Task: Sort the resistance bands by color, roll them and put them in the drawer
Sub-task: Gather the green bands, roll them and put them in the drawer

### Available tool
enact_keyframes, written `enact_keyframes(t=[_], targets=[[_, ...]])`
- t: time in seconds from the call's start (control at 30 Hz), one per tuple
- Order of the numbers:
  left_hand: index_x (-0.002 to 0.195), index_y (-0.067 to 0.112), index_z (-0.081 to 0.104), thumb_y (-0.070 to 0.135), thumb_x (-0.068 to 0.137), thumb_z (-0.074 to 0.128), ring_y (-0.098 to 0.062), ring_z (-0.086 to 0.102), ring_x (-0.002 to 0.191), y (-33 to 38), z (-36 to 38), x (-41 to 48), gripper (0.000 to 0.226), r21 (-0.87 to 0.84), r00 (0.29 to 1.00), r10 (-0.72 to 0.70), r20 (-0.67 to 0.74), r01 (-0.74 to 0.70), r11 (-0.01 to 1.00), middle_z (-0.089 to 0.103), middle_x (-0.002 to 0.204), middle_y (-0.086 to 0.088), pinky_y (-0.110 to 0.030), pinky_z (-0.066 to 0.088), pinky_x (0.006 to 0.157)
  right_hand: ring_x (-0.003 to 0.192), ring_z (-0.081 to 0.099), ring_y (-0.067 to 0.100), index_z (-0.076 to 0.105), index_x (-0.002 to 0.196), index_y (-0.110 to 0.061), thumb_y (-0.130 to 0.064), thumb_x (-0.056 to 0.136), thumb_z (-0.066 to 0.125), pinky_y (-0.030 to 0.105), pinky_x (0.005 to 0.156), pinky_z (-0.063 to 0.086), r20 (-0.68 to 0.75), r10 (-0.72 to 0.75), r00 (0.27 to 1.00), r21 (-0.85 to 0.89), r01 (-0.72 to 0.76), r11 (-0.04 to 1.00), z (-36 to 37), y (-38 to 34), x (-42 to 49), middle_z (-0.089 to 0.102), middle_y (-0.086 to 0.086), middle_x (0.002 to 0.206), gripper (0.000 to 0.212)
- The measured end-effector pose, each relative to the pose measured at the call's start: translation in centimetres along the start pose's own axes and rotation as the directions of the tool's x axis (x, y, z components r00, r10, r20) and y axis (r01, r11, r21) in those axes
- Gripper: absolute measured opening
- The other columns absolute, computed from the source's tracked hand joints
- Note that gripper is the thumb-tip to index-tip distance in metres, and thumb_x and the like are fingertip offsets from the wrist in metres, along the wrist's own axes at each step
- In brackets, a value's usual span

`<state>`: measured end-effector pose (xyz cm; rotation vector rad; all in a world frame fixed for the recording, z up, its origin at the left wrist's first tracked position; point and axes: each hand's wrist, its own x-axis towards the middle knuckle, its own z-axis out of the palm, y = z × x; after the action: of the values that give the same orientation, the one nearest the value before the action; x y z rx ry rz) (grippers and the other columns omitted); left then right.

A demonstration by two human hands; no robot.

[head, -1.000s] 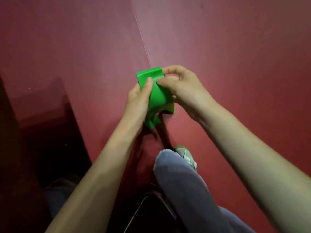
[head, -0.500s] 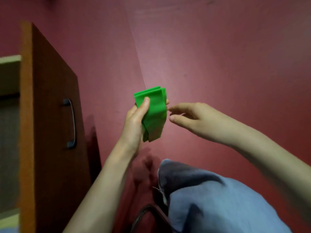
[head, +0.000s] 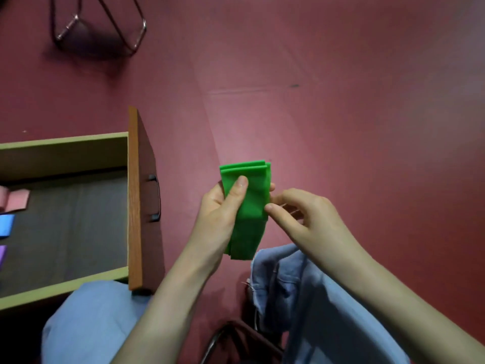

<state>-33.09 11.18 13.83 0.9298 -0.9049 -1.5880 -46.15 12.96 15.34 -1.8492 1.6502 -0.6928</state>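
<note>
A folded green resistance band (head: 252, 206) is held upright over the red floor, with my left hand (head: 223, 208) shut on it, thumb across its front. My right hand (head: 301, 219) is beside the band's right edge, its thumb and fingertip touching that edge, not clearly gripping. To the left, the open wooden drawer (head: 135, 195) shows its grey bottom. At the drawer's far left lie a pink band (head: 15, 199), a blue band (head: 5, 225) and a purple band (head: 2, 254), each cut off by the frame's edge.
The drawer front carries a dark metal handle (head: 154, 198). My knees in blue jeans (head: 315, 298) fill the bottom of the view. A metal chair leg frame (head: 99, 24) stands at the top left, another chair frame (head: 223, 340) at the bottom. Red floor (head: 354, 114) spreads right.
The view has swung left and up, bringing the open drawer and its bands into sight. My right hand let go of the green band, then came back to its right edge.
</note>
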Motion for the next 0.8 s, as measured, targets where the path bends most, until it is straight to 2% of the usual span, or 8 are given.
enact_keyframes(t=[0.07,0.17,0.23,0.33,0.47,0.53,0.67,0.8], targets=[[0.084,0.015,0.062,0.032,0.073,0.047,-0.006,0.066,0.064,0.9,0.4,-1.4,0.025,0.000,1.000,0.007,0.011,-0.007,1.000,0.072,0.069,0.005,-0.021,0.055,0.064,0.077,0.062,0.015,0.066,0.086,-0.019,-0.034,0.085,0.053,0.036,0.075,0.051,-0.015,-0.007,1.000,-0.009,0.007,1.000,-0.6,-1.4,-1.8,0.066,-0.001,0.084,0.020],[0.081,0.016,0.060,0.024,0.086,0.046,-0.006,0.062,0.058,1.8,0.8,-3.3,0.017,0.031,1.000,0.009,0.009,-0.009,0.999,0.069,0.063,0.006,-0.020,0.053,0.059,0.083,0.063,0.013,0.066,0.100,-0.016,-0.025,0.087,0.055,0.034,0.081,0.051,-0.020,0.051,0.999,0.056,-0.049,0.997,-1.4,-3.0,-4.1,0.069,-0.001,0.094,0.018],[0.080,0.015,0.058,0.021,0.091,0.043,-0.005,0.061,0.054,2.5,1.4,-4.9,0.020,0.044,1.000,0.010,0.028,-0.011,0.999,0.067,0.059,0.006,-0.020,0.052,0.056,0.086,0.064,0.013,0.062,0.109,-0.015,-0.021,0.087,0.055,0.034,0.084,0.051,-0.051,0.075,0.996,0.105,-0.069,0.992,-1.9,-4.2,-6.0,0.068,-0.002,0.097,0.024],[0.083,0.015,0.059,0.019,0.093,0.041,-0.006,0.063,0.056,3.0,1.8,-6.7,0.021,0.046,0.997,0.007,0.073,-0.011,0.999,0.069,0.060,0.006,-0.021,0.054,0.056,0.084,0.064,0.012,0.054,0.120,-0.019,-0.018,0.088,0.054,0.033,0.084,0.052,-0.084,0.044,0.996,0.158,-0.030,0.987,-2.3,-5.5,-8.1,0.063,-0.006,0.098,0.032],[0.088,0.016,0.062,0.020,0.092,0.042,-0.007,0.064,0.060,2.8,2.3,-9.6,0.020,0.034,0.988,-0.016,0.156,0.010,0.999,0.070,0.068,0.005,-0.021,0.054,0.056,0.097,0.057,0.004,0.036,0.133,-0.029,-0.026,0.086,0.048,0.018,0.086,0.048,-0.099,0.017,0.995,0.203,0.003,0.979,-2.3,-7.0,-11.9,0.052,-0.009,0.120,0.048],[0.084,0.017,0.061,0.017,0.091,0.043,-0.003,0.064,0.058,2.5,2.4,-10.6,0.020,-0.002,0.985,-0.014,0.174,0.015,1.000,0.070,0.063,0.007,-0.018,0.053,0.054,0.098,0.052,-0.007,0.036,0.131,-0.028,-0.029,0.082,0.044,0.010,0.088,0.043,-0.118,0.031,0.993,0.294,0.005,0.956,-1.7,-7.5,-13.1,0.051,-0.010,0.119,0.050],[0.082,0.016,0.062,0.014,0.089,0.046,-0.005,0.064,0.060,2.7,2.8,-11.7,0.018,-0.028,0.991,0.029,0.127,-0.025,0.999,0.071,0.064,0.006,-0.021,0.054,0.060,0.092,0.058,0.000,0.051,0.106,-0.030,-0.021,0.078,0.050,0.017,0.084,0.048,-0.230,0.040,0.972,0.486,0.079,0.870,-1.2,-8.2,-13.2,0.061,-0.008,0.103,0.029],[0.081,0.016,0.061,0.012,0.091,0.044,-0.003,0.063,0.056,3.4,3.0,-12.2,0.020,-0.005,0.994,0.066,0.093,-0.065,0.998,0.070,0.060,0.008,-0.018,0.053,0.057,0.078,0.060,0.003,0.060,0.089,-0.027,-0.006,0.080,0.061,0.026,0.076,0.051,-0.256,0.056,0.965,0.512,0.086,0.855,-1.8,-8.1,-12.1,0.065,-0.008,0.085,0.023]])
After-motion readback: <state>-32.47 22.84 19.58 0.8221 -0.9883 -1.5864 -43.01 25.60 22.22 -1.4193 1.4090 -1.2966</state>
